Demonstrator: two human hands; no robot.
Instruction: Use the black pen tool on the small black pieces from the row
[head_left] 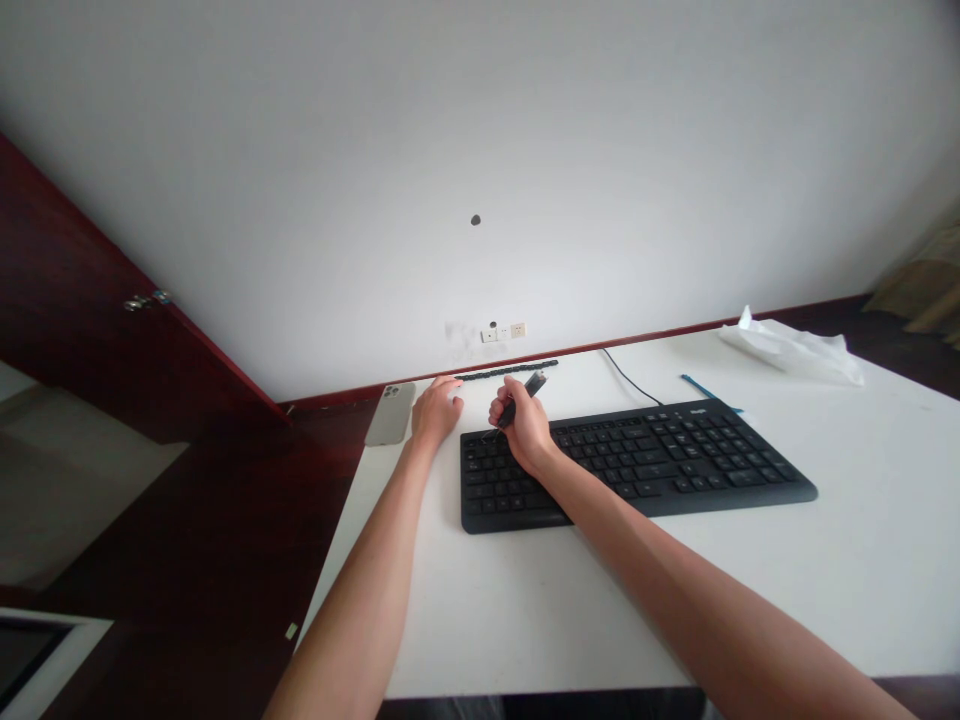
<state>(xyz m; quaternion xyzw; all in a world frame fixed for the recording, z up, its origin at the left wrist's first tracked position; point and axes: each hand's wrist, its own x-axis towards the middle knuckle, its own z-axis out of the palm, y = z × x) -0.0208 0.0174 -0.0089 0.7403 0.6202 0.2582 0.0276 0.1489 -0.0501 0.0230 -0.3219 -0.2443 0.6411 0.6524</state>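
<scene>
A black keyboard (637,462) lies across the white table (525,600). My right hand (523,428) hovers over the keyboard's far left corner, fingers wrapped round a slim dark tool (523,398) whose tip points down at the keys. My left hand (437,408) rests on the table just beyond the keyboard's left end, fingers curled loosely, nothing visible in them. A row of small dark keycaps (506,370) lies along the table's far edge behind both hands.
A grey phone (391,413) lies face down at the table's far left corner. The keyboard's black cable (626,378) runs to the back edge. A blue pen (705,388) and crumpled white plastic (791,347) lie far right. A dark red door stands left.
</scene>
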